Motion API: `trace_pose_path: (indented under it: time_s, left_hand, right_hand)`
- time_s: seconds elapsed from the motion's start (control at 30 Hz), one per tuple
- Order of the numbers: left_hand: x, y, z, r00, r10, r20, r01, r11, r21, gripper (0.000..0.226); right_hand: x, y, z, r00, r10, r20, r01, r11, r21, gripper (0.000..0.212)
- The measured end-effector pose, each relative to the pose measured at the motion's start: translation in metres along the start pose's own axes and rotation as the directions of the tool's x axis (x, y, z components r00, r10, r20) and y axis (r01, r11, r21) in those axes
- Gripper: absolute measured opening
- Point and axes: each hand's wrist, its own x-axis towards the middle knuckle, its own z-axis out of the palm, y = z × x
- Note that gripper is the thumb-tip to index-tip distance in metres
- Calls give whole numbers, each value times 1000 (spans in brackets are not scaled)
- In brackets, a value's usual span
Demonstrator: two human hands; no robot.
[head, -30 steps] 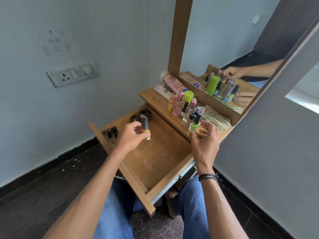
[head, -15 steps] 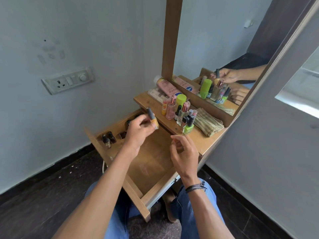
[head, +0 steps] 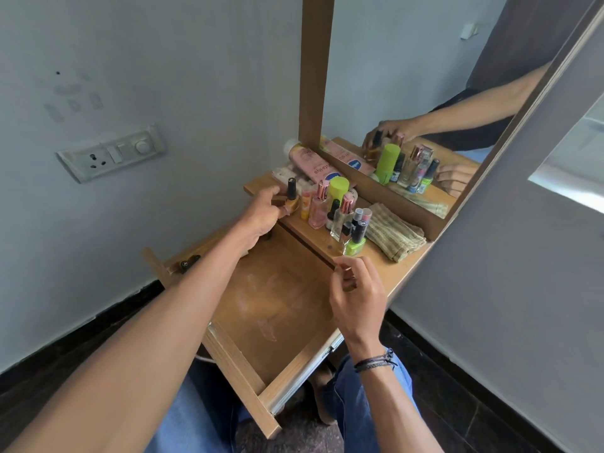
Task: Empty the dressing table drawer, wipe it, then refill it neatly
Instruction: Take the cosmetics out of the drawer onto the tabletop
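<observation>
Reaching out over the open drawer (head: pixel 242 377), we had our left grip (head: pixel 264 212) closed round a small amber bottle (head: pixel 292 201) with a black cap, held upright at the left end of the desk (head: pixel 400 275). We could not tell whether its base touched the wood. Just to the right of that grip stood a crowd of bottles on the desk: a short orange tube (head: pixel 305 204), a pink perfume bottle (head: pixel 317 207), a green-capped bottle (head: pixel 338 188) and a clear bottle with a rose cap (head: pixel 343 219). Beyond the grip a pink tube (head: pixel 307 160) lay on its side against the mirror (head: pixel 425 76) frame.

Our right grip (head: pixel 356 289) hovered at the drawer's right side with its fingers loosely curled, and we saw nothing in it. Just past its fingertips stood a green nail polish bottle (head: pixel 354 245), and further right of that lay a folded striped cloth (head: pixel 392 233).

Between the two grips the drawer floor showed bare wood with pale smears. Below and left of the left grip, beside our forearm, a small dark bottle (head: pixel 188 263) sat in the drawer's far left corner. A dark bracelet (head: pixel 376 361) circled our right wrist.
</observation>
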Motion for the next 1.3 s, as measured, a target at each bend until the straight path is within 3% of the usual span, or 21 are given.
trace_pose_path:
  time_s: [0.2,0.33,0.47,0.57,0.67,0.77,0.93,1.07,1.3]
  left_hand:
    - [5,-4,5,1000,18,-4,-18,998,-58,30]
    - [-12,-16,10,991,107,-81,-114,990,-84,47]
    - [-35,-46,-7,941,158,-298,-127,984,122,59]
    - [-46,-71,-37,904,127,-409,26,937,350,49]
    - [-52,-88,-57,962,7,-272,186,712,677,44]
    - [-56,-95,-56,990,-29,-137,129,571,811,57]
    - [-53,-98,-50,979,52,-197,132,576,807,59]
    - [-48,-94,-49,972,117,-206,119,509,852,63]
    - [-45,-93,-40,971,145,-189,77,562,824,41]
  right_hand:
    - [-1,-2,2,999,-34,-8,34,998,-47,14]
    - [-3,-1,5,1000,-26,-3,26,997,-76,14]
    - [-5,0,4,999,-50,16,52,995,-84,15]
    - [-10,-1,9,996,-61,69,64,997,-49,14]
    - [-17,-5,20,977,-85,197,95,994,-46,15]
    - [-25,-9,34,937,-75,341,105,992,-70,15]
    - [-30,-5,40,920,-40,389,86,991,-99,17]
    - [-28,-3,41,921,13,389,30,994,-104,20]
    - [-28,-4,40,909,42,415,14,991,-131,19]
